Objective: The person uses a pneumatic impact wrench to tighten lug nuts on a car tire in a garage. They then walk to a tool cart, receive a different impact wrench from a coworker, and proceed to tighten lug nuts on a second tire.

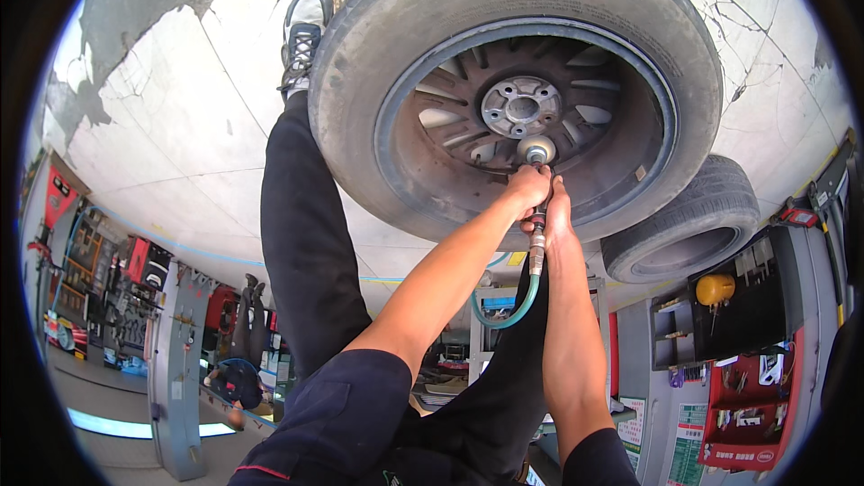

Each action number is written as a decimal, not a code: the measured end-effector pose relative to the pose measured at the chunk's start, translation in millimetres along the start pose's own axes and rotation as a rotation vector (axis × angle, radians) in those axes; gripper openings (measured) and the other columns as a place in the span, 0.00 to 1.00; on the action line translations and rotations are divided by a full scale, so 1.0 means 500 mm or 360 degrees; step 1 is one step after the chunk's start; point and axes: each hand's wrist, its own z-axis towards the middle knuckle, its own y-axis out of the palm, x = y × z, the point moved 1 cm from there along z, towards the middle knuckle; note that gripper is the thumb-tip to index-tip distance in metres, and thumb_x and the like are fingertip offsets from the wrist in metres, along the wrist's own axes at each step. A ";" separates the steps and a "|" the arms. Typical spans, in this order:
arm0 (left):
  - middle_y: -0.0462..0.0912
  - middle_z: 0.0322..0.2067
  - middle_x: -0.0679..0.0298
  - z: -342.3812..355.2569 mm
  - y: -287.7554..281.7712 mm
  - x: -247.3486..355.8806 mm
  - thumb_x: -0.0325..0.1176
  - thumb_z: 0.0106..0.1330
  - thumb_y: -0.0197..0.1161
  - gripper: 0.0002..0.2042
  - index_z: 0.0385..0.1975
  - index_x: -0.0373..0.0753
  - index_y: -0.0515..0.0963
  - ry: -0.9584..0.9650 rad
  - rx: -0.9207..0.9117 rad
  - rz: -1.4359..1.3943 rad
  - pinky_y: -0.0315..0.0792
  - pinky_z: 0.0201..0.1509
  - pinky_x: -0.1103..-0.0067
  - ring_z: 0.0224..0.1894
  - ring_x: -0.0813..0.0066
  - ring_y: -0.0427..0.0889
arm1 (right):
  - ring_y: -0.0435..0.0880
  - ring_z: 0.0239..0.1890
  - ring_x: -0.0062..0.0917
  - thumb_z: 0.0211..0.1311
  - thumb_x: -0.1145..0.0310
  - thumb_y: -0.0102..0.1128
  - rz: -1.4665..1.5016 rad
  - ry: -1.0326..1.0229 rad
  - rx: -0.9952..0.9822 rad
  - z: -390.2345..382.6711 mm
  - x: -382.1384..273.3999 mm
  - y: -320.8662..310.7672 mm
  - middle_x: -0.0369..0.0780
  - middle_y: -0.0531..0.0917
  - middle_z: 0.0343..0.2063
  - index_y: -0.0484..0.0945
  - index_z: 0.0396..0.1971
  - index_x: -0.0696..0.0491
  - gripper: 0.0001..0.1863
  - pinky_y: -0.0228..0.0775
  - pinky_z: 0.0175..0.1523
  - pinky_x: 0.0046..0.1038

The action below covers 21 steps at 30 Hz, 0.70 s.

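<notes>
With both hands I grip a slim air grinder [539, 216], its round pale head [536, 149] reaching into the hollow of a wheel. My left hand [528, 191] is wrapped round the tool near its head. Against the other side of its body, my right hand [560, 214] is closed, fingers partly hidden. A green air hose [513, 319] curves from the metal fitting at the tool's rear. The head is at the lower edge of the wheel's round metal hub face [520, 108]; contact cannot be made out. Around the rusty-brown rim [432, 139] sits a worn grey tire [360, 90].
My shoe [306, 31] stands beside the tire on the cracked pale floor [180, 108]. A second tire [684, 220] lies at the right. Beyond are a red tool rack [751, 414], a dark panel with a yellow round object [715, 289], and a grey post [175, 369]. Another person [236, 387] is at lower left.
</notes>
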 end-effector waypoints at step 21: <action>0.68 0.16 0.69 -0.016 0.051 0.038 0.44 0.67 0.54 0.16 0.27 0.36 0.69 -0.0102 -0.0117 -0.0410 0.54 0.07 0.82 0.09 0.83 0.60 | 0.67 0.10 0.20 0.69 0.40 0.28 0.0016 0.0008 -0.0051 -0.038 -0.075 -0.034 0.34 0.69 0.14 0.68 0.31 0.50 0.28 0.55 0.09 0.20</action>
